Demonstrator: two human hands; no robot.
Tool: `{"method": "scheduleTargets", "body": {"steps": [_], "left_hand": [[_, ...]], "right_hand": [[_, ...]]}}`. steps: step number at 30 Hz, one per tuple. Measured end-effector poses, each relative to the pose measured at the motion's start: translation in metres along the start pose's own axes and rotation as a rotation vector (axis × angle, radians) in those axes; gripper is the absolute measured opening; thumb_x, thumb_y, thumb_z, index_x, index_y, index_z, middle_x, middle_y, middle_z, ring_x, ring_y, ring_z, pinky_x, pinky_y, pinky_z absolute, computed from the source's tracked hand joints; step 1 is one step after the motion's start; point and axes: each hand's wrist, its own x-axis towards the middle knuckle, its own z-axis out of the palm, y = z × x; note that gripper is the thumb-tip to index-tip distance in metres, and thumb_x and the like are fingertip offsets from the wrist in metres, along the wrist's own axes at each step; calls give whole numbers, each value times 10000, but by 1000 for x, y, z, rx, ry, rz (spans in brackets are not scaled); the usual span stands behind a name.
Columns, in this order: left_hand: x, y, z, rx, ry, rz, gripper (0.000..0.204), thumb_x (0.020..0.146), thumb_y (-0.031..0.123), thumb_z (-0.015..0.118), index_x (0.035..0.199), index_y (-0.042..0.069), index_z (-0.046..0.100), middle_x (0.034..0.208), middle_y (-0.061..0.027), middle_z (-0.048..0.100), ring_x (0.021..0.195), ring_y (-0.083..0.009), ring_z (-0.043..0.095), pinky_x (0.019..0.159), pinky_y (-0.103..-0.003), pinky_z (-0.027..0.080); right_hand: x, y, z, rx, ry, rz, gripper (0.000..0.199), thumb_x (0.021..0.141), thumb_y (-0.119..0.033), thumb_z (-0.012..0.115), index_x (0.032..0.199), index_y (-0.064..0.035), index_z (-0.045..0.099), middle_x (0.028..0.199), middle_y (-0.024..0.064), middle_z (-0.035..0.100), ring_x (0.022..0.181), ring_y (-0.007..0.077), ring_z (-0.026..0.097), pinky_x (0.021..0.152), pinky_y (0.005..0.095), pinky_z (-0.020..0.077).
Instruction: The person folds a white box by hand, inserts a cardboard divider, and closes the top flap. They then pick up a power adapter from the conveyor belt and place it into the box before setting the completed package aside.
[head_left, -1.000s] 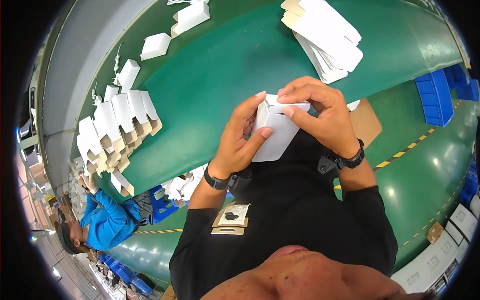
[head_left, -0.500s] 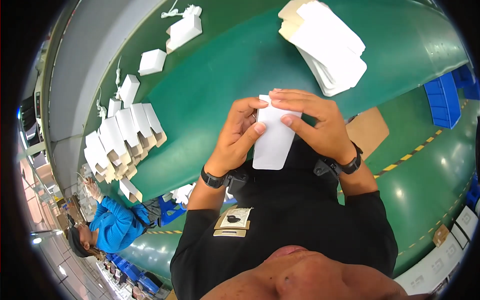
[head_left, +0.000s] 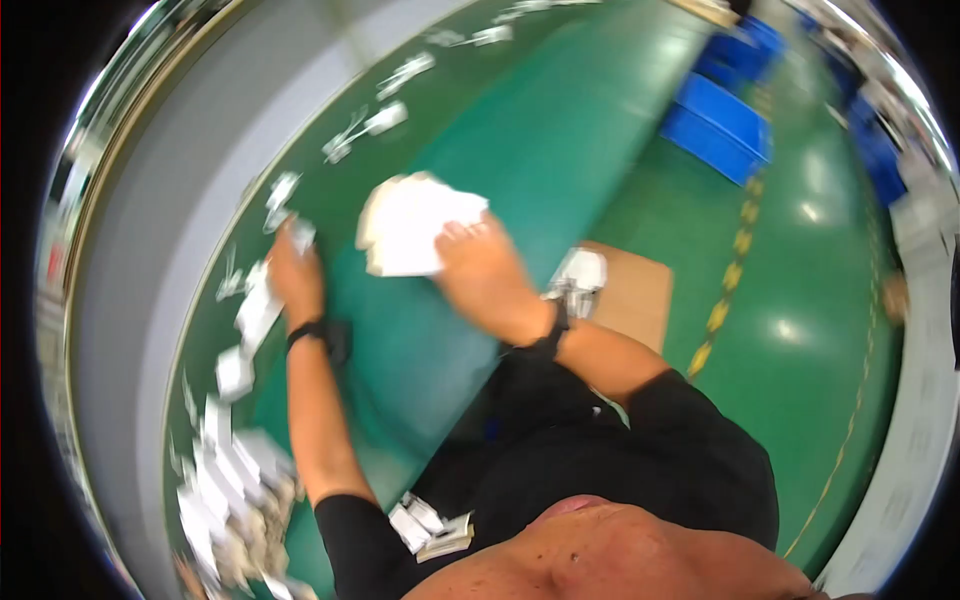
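Note:
My left hand [head_left: 293,272] stretches out to the far left side of the green table. It is blurred by motion, its fingers at a small white object [head_left: 302,238] whose kind I cannot make out. A white box [head_left: 258,312] stands just below that hand. My right hand [head_left: 482,265] is at the right edge of a stack of flat white cartons [head_left: 405,235], fingers bent and closed on a carton at the top. The thumb is mostly hidden.
White cables with plugs [head_left: 385,118] lie along the table's far edge [head_left: 240,225]. Several white boxes with brown flaps [head_left: 225,490] crowd the lower left. To the right are blue bins [head_left: 718,125] and a brown cardboard piece [head_left: 635,300] with white items.
Both hands have parted from the white box they held together. My left hand has gone far left, my right hand to the carton stack. The whole view has turned.

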Motion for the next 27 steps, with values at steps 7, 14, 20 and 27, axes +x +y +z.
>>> {"method": "scheduleTargets", "body": {"steps": [7, 14, 20, 27], "left_hand": [[-5, 33, 2, -447, -128, -248, 461, 976, 122, 611, 1415, 20, 513, 1397, -200, 556, 1284, -340, 543, 1086, -432, 422], [-96, 205, -127, -1522, -27, -322, 885, 953, 571, 604, 1515, -52, 322, 1520, -213, 425, 1354, -340, 480, 1152, -471, 370], [-170, 168, -159, -1374, -243, -636, 1117, 769, 705, 739, 1495, -56, 362, 1473, -175, 480, 1321, -293, 508, 1114, -440, 399], [-194, 176, -193, -1446, -706, -594, 1113, 732, 521, 862, 1537, -19, 313, 1451, -130, 500, 1299, -233, 523, 1098, -374, 396]], "right_hand": [[3, 14, -26, -112, 148, -97, 329, 898, -171, 650, 1182, -6, 664, 1217, 161, 677, 1224, 312, 598, 1085, 510, 406], [-20, -73, -44, 590, 101, -101, 314, 953, -167, 612, 1225, -15, 647, 1211, 141, 682, 1174, 305, 630, 1024, 465, 477], [-45, -77, -48, 1055, -228, 41, 300, 990, -259, 609, 1210, -54, 624, 1090, 150, 701, 992, 315, 690, 881, 396, 543], [7, -48, -100, 829, -1032, -27, 288, 937, -273, 711, 1133, -96, 596, 706, 89, 670, 668, 234, 697, 625, 318, 532]]}}
